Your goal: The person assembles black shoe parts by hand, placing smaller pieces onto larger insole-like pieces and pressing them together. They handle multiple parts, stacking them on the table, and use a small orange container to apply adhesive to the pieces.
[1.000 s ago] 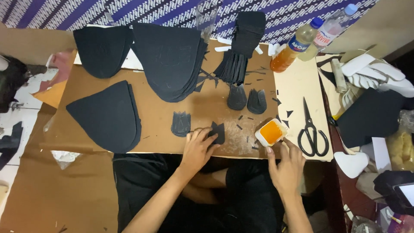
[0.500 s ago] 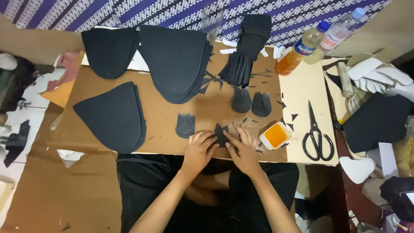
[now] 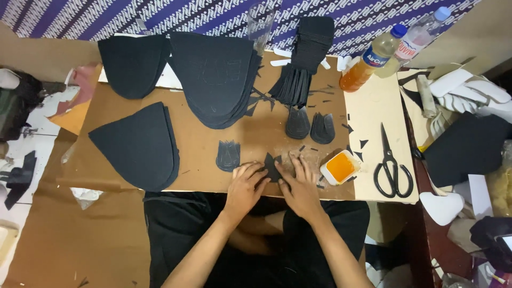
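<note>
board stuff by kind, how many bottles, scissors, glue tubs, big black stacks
bottles: 2
scissors: 1
orange glue tub: 1
big dark dome-shaped stacks: 3
small dark piece under both hands: 1
total: 8

1. The left hand (image 3: 245,186) lies palm down, fingers spread forward and pressing flat.
2. The right hand (image 3: 300,184) lies just beside it, palm down, fingers stretched forward.
3. Both forearms are bare and rise from the lower edge, converging towards the hands.
</note>
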